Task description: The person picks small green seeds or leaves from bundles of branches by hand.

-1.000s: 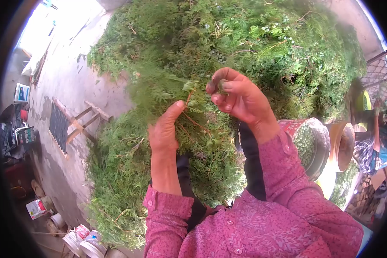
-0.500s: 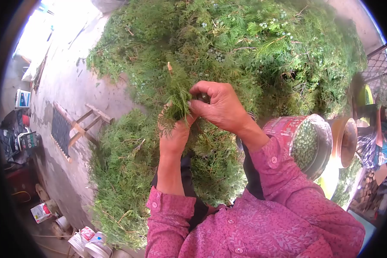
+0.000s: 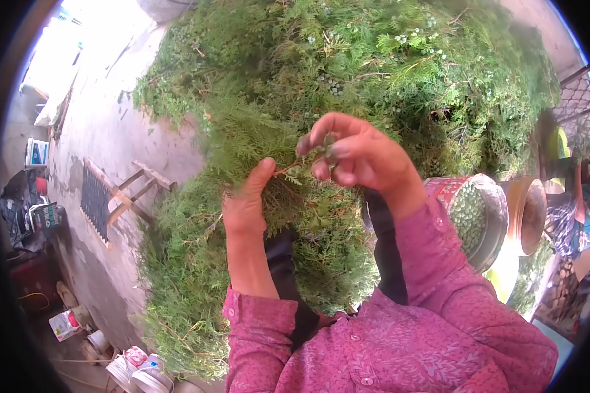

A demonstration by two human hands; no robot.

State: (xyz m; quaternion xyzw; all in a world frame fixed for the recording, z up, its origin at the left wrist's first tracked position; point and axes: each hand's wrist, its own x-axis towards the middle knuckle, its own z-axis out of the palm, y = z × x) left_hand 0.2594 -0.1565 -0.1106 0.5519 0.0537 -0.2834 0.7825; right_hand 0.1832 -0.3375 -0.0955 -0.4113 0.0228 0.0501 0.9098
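Note:
My left hand (image 3: 246,200) is closed round a leafy cypress sprig (image 3: 252,141), its thumb pressed along the stem and the foliage fanning out above. Just to the right, my right hand (image 3: 373,157) has its fingers bent round small green cones (image 3: 329,145), slightly blurred, beside the sprig's cut end. Behind and below both hands spreads a big heap of cypress branches (image 3: 347,52), some bearing pale cones. At my right forearm stands a red metal bucket (image 3: 438,188) holding many loose green cones (image 3: 467,216).
An orange-brown bucket (image 3: 536,213) stands beyond the red one. A folding wooden stool (image 3: 121,196) lies on the concrete floor (image 3: 75,242) at left. White containers (image 3: 147,373) sit at lower left, and wire mesh (image 3: 580,95) is at upper right.
My hands have moved apart, the right one shifting right with small cones in its fingers. The sprig in my left hand has swung over, its stem end now pointing right.

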